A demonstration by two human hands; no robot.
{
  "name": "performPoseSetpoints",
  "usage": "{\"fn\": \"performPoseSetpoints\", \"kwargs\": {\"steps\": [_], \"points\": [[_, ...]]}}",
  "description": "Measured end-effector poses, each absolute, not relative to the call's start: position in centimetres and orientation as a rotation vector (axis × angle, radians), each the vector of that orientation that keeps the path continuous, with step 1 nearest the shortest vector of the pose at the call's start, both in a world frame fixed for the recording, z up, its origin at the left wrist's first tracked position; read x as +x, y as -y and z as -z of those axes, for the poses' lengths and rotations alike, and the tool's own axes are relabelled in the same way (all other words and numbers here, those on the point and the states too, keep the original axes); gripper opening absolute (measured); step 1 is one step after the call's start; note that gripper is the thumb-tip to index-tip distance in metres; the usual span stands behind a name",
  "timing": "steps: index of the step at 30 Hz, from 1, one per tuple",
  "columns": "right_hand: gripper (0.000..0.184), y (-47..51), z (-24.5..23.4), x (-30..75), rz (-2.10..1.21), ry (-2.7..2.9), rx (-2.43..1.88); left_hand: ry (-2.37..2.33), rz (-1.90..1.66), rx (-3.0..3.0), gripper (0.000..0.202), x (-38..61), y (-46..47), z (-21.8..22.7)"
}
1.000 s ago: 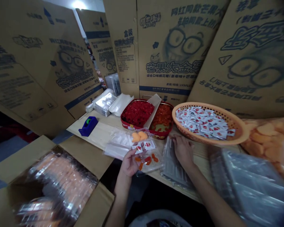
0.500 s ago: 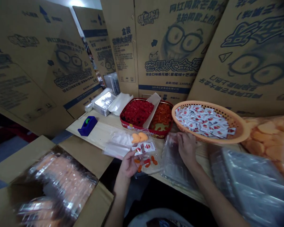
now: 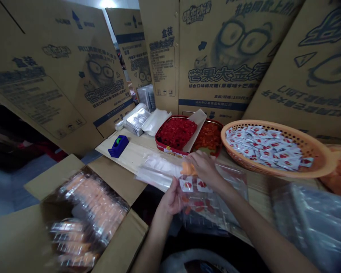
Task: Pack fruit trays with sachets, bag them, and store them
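Note:
My left hand [image 3: 170, 199] grips the left edge of a clear plastic tray [image 3: 200, 220], thumb on top. In its far part lie orange sponge-like pieces [image 3: 188, 169]. Two small white-and-red packets [image 3: 186, 185] sit in the middle, and red and orange candy bits [image 3: 199, 206] nearer me. My right hand [image 3: 206, 168] is closed at the tray's far end, beside the orange pieces. What its fingers hold is blurred and partly hidden. More clear plastic [image 3: 236, 182] lies on the table under my right forearm.
Behind stand a red tin [image 3: 170, 148] of red and orange candies and an orange basket [image 3: 318, 167] of packets. A blue tape dispenser [image 3: 118, 147] and clear bags [image 3: 153, 176] are left. Below left, an open carton [image 3: 121, 242] holds packed trays. Clear trays [image 3: 315, 220] are stacked right.
My right hand has moved left from the clear plastic on the table to the far end of the held tray. The view has turned slightly left.

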State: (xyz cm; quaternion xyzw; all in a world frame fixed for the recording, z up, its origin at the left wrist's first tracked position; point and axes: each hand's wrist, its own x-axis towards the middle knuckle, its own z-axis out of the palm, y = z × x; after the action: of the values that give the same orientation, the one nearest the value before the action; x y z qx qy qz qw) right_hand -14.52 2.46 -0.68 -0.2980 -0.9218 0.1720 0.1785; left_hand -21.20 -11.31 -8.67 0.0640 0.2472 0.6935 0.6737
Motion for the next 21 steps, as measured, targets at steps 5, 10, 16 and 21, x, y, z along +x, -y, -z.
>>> {"fn": "performPoseSetpoints", "kwargs": {"steps": [5,10,16,21], "points": [[0.021,-2.3,1.0,-15.6,-0.267,2.710,-0.887,-0.615,-1.594,0.130,0.044,-19.6,11.2,8.1],[0.023,-3.4,1.9,-12.8,-0.360,2.542,-1.028,-0.624,-1.587,0.133,0.044,-19.3,10.9,7.7],[0.029,-2.4,2.4,-6.4,-1.975,1.565,-1.102,-0.588,-1.511,0.220,0.038,-18.9,9.9,7.0],[0.016,-1.5,2.5,-3.3,-2.391,0.997,-0.975,-0.839,-1.480,0.393,0.036,-18.2,7.5,5.4]]}}
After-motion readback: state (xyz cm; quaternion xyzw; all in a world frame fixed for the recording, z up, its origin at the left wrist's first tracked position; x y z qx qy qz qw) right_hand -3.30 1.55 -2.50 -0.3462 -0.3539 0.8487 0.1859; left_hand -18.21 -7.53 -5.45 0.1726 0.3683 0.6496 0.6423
